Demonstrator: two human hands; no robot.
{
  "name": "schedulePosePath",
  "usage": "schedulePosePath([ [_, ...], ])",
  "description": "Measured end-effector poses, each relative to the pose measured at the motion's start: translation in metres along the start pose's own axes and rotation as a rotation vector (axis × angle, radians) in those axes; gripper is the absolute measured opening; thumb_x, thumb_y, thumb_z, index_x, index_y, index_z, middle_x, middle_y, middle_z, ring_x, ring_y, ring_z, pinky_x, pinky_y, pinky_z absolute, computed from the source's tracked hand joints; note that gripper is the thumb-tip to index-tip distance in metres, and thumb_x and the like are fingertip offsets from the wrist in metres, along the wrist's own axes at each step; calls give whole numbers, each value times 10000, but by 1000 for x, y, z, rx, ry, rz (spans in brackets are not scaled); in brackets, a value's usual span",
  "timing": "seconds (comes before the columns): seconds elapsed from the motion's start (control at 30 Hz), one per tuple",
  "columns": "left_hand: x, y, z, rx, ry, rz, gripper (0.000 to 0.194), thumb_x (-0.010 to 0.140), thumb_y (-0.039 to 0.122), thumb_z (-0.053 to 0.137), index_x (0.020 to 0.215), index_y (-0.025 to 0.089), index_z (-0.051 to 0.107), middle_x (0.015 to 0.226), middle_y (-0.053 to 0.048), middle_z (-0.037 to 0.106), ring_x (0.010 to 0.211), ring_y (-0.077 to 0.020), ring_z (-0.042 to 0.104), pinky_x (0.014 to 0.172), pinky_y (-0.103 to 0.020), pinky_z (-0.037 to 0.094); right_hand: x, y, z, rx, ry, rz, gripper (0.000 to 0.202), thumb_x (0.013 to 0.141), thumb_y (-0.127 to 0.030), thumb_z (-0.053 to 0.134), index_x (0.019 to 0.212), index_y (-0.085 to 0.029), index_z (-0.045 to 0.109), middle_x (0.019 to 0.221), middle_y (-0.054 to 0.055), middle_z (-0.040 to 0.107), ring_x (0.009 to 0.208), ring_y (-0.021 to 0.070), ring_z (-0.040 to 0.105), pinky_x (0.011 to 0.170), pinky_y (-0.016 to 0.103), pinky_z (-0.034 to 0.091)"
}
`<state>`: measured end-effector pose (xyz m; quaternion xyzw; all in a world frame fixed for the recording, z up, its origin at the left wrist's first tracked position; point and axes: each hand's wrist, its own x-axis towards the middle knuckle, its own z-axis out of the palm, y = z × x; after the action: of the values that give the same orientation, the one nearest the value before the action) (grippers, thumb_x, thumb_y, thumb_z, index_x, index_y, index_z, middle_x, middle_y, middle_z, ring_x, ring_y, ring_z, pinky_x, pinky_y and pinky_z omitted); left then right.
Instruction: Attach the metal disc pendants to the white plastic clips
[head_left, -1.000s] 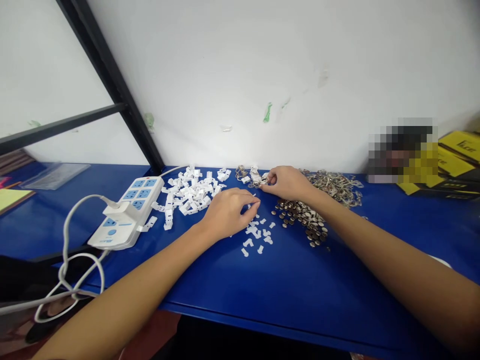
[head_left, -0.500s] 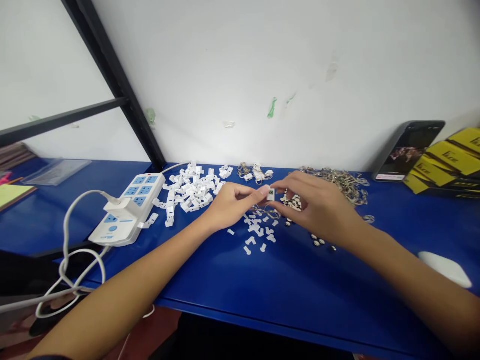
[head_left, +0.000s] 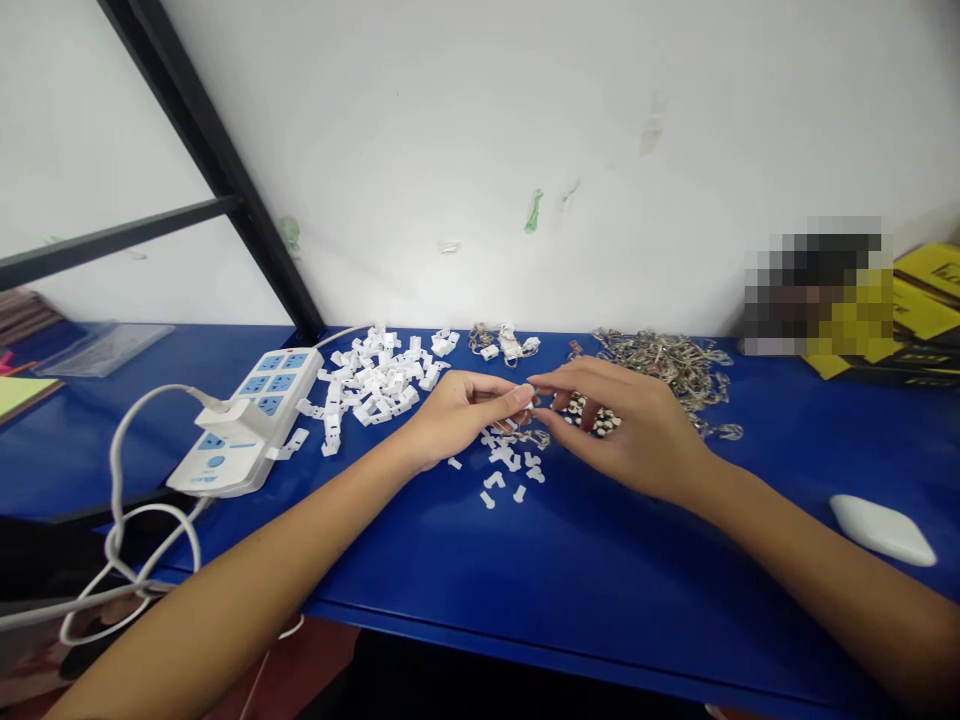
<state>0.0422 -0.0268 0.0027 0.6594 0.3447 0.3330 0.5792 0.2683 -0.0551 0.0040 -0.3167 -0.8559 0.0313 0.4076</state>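
Note:
A small white plastic housing [head_left: 528,395] is pinched between the thumb and fingers of my left hand [head_left: 459,415]. It is mostly covered by the fingertips. On its right side, my right hand [head_left: 637,420] has its thumb and index fingertip closed around the housing's edge. Thin wires [head_left: 534,438] hang below the fingers, over a scatter of small white flat tabs [head_left: 510,460]. Behind the right fingers lies a heap of small round black-and-white pieces [head_left: 600,418], partly hidden by that hand.
White plastic housings [head_left: 382,375] are piled left of centre, beside a white power strip [head_left: 251,420] with a plug and cable. Wired white parts [head_left: 511,345] and a tangle of wires [head_left: 660,360] lie near the wall. Yellow-black boxes [head_left: 915,310] and a white case [head_left: 883,530] are rightward.
The white housing has turned between the fingers and shows less of its face. The right fingers have shifted slightly around it. The whole view has moved a little.

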Motion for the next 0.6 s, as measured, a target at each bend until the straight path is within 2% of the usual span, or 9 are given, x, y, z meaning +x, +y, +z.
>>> schedulePosePath([
  [0.07, 0, 1, -1, -7, 6, -7, 310, 884, 478, 764, 990, 196, 836, 942, -98, 791, 878, -189, 708, 815, -318, 547, 1, -2, -1, -9, 10, -7, 209, 952, -162, 652, 1147, -217, 702, 953, 31, 710, 734, 121, 644, 607, 258, 539],
  [0.2, 0, 0, -2, -14, -20, -33, 309, 880, 474, 772, 1020, 207, 838, 962, -109, 798, 929, -209, 724, 860, -341, 561, -1, 0, 3, -177, 29, -120, 125, 947, -140, 647, 1050, -183, 703, 943, 55, 724, 828, 166, 679, 737, 317, 570],
  [0.33, 1, -1, -2, 0, -54, -33, 321, 883, 474, 771, 1046, 206, 838, 960, -117, 802, 925, -219, 735, 861, -352, 578, -3, 3, 6, -278, 38, -157, 110, 937, -136, 661, 1041, -157, 690, 941, 70, 728, 862, 191, 696, 742, 328, 573],
  [0.6, 0, 4, -2, 46, -68, -25, 292, 879, 476, 774, 978, 210, 842, 942, -103, 804, 891, -206, 736, 859, -344, 580, -2, 0, 2, -321, -13, -233, 72, 951, -113, 626, 986, -166, 660, 853, 43, 709, 779, 178, 670, 736, 327, 563],
])
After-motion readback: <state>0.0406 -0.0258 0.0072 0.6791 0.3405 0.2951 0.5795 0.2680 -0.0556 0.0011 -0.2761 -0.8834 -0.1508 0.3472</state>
